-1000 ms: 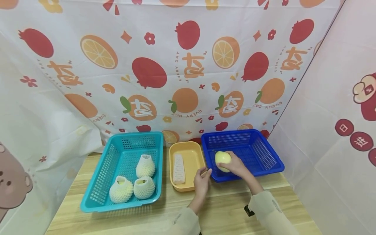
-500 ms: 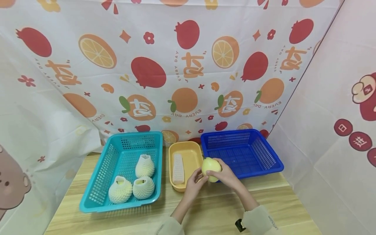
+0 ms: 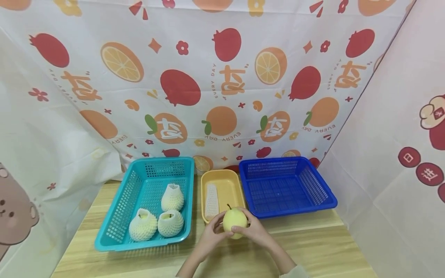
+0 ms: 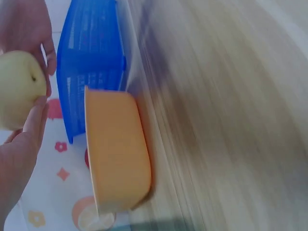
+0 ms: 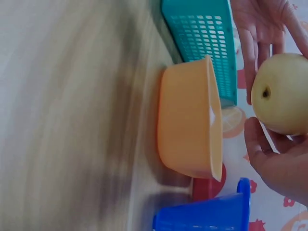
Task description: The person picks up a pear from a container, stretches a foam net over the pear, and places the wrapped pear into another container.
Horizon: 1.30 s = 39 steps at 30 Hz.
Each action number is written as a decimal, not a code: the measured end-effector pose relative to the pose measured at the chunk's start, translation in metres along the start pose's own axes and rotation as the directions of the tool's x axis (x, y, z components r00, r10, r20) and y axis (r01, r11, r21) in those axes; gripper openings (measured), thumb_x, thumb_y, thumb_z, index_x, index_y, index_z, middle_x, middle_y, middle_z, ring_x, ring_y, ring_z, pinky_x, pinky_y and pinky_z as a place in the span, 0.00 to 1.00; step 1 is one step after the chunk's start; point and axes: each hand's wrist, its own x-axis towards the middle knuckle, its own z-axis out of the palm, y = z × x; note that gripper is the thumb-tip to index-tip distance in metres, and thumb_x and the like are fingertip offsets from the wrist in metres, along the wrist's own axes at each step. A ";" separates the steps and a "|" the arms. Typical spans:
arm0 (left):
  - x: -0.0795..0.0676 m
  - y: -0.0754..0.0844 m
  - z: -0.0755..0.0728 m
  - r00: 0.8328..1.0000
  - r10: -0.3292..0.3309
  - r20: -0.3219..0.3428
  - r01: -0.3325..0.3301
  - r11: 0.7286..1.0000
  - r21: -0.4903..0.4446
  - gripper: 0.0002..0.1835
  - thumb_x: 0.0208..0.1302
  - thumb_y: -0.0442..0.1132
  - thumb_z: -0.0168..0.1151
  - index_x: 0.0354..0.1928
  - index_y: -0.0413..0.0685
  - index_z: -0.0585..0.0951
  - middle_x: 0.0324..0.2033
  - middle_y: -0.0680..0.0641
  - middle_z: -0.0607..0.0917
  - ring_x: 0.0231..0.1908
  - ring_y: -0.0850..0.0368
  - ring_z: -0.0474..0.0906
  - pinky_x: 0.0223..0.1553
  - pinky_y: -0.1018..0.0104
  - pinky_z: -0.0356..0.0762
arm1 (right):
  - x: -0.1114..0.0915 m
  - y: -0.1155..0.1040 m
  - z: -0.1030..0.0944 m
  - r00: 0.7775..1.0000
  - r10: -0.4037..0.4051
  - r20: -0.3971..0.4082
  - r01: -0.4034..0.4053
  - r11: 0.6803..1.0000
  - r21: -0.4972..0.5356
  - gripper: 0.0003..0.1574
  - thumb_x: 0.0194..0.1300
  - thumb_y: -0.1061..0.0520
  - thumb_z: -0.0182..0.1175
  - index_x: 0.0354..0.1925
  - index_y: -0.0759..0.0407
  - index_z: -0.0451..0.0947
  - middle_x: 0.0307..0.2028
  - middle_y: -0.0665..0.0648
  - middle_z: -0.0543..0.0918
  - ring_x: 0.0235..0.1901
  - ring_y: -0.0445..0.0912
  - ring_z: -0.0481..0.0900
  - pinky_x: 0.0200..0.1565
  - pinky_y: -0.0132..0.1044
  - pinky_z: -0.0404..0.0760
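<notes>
A pale yellow-green pear (image 3: 235,223) with a dark stem is held up in front of the yellow tray. My left hand (image 3: 210,235) grips its left side, the thumb at the front. My right hand (image 3: 255,231) holds it from the right, thumb also in front. The wrist views show the underside of the pear (image 5: 281,94) between both hands, above the table. In the yellow tray (image 3: 231,187) lies a flattened white foam net sleeve (image 3: 211,202). The blue basket (image 3: 288,213) to the right holds nothing visible.
At left stands a teal basket (image 3: 116,210) with three pears in foam nets, one at the back (image 3: 172,199), two at the front (image 3: 143,226). A fruit-print cloth (image 3: 222,88) hangs behind; a pale wall (image 3: 382,162) bounds the right side.
The pear came out of the blue basket in my right hand and moved left and nearer to me. My left hand left the yellow tray's edge and joined on the pear.
</notes>
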 end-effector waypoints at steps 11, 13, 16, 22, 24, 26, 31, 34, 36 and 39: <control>-0.016 -0.017 -0.020 0.997 -0.004 0.072 -0.010 0.983 0.186 0.41 0.47 0.37 0.73 0.62 0.33 0.63 0.53 0.32 0.70 0.51 0.35 0.68 0.45 0.57 0.75 | -0.009 0.020 0.008 0.982 0.008 0.191 0.018 0.990 -0.138 0.51 0.52 0.51 0.69 0.68 0.55 0.54 0.56 0.63 0.67 0.49 0.55 0.71 0.43 0.37 0.75; -0.018 -0.021 -0.022 0.993 -0.010 0.117 -0.017 0.974 0.228 0.42 0.47 0.38 0.73 0.62 0.35 0.64 0.54 0.33 0.69 0.51 0.35 0.69 0.44 0.60 0.76 | -0.011 0.026 0.010 0.977 0.018 0.215 0.017 0.987 -0.158 0.52 0.51 0.51 0.70 0.68 0.54 0.54 0.56 0.60 0.67 0.51 0.55 0.70 0.44 0.38 0.74; -0.021 -0.027 -0.023 0.985 0.001 0.171 -0.058 0.942 0.331 0.41 0.46 0.41 0.74 0.62 0.37 0.65 0.54 0.36 0.68 0.50 0.37 0.69 0.43 0.62 0.76 | -0.013 0.036 0.014 0.972 0.041 0.231 0.009 0.977 -0.212 0.51 0.48 0.49 0.71 0.66 0.48 0.56 0.54 0.52 0.70 0.52 0.52 0.69 0.46 0.40 0.72; -0.024 -0.040 -0.020 0.983 0.017 0.180 -0.102 0.875 0.473 0.41 0.42 0.43 0.75 0.59 0.40 0.68 0.51 0.43 0.70 0.49 0.46 0.70 0.45 0.60 0.74 | -0.013 0.055 0.021 0.971 0.055 0.233 0.019 0.953 -0.303 0.50 0.45 0.48 0.73 0.63 0.41 0.59 0.53 0.44 0.70 0.52 0.43 0.69 0.51 0.47 0.68; -0.026 -0.043 -0.019 0.984 0.026 0.176 -0.111 0.861 0.496 0.41 0.41 0.43 0.75 0.59 0.41 0.68 0.51 0.44 0.69 0.48 0.48 0.69 0.45 0.58 0.72 | -0.013 0.060 0.024 0.970 0.049 0.238 0.028 0.950 -0.310 0.49 0.45 0.48 0.72 0.62 0.40 0.59 0.54 0.44 0.70 0.52 0.42 0.68 0.53 0.47 0.67; -0.027 -0.045 -0.019 0.984 0.029 0.173 -0.115 0.849 0.515 0.42 0.40 0.42 0.75 0.59 0.42 0.67 0.51 0.45 0.69 0.48 0.49 0.68 0.45 0.57 0.71 | -0.012 0.065 0.027 0.970 0.042 0.240 0.039 0.945 -0.324 0.49 0.45 0.47 0.72 0.62 0.40 0.58 0.55 0.44 0.69 0.53 0.42 0.67 0.53 0.47 0.66; -0.030 -0.047 -0.018 0.987 0.004 0.159 -0.090 0.841 0.533 0.43 0.39 0.40 0.76 0.59 0.40 0.65 0.51 0.45 0.67 0.49 0.48 0.68 0.47 0.54 0.69 | -0.013 0.069 0.030 0.972 0.024 0.234 0.063 0.932 -0.358 0.50 0.46 0.47 0.72 0.64 0.39 0.56 0.57 0.44 0.67 0.55 0.44 0.66 0.54 0.49 0.66; -0.032 -0.048 -0.017 0.990 -0.014 0.141 -0.065 0.837 0.544 0.44 0.40 0.41 0.75 0.59 0.38 0.63 0.50 0.43 0.67 0.48 0.46 0.68 0.46 0.52 0.70 | -0.013 0.068 0.031 0.972 0.019 0.234 0.070 0.927 -0.370 0.51 0.47 0.48 0.71 0.65 0.41 0.56 0.59 0.46 0.66 0.57 0.46 0.65 0.55 0.51 0.65; -0.033 -0.050 -0.016 0.992 -0.016 0.128 -0.057 0.836 0.546 0.44 0.41 0.42 0.75 0.59 0.36 0.62 0.49 0.42 0.67 0.48 0.45 0.68 0.46 0.51 0.69 | -0.013 0.066 0.032 0.970 0.018 0.241 0.077 0.922 -0.379 0.52 0.48 0.49 0.71 0.67 0.44 0.55 0.61 0.48 0.65 0.58 0.47 0.64 0.56 0.52 0.64; -0.034 -0.053 -0.016 0.994 -0.009 0.112 -0.054 0.836 0.546 0.45 0.41 0.44 0.75 0.59 0.35 0.61 0.50 0.40 0.66 0.50 0.43 0.67 0.47 0.49 0.69 | -0.012 0.063 0.032 0.966 0.028 0.257 0.078 0.916 -0.393 0.53 0.48 0.51 0.71 0.68 0.48 0.54 0.62 0.51 0.63 0.59 0.48 0.63 0.56 0.53 0.63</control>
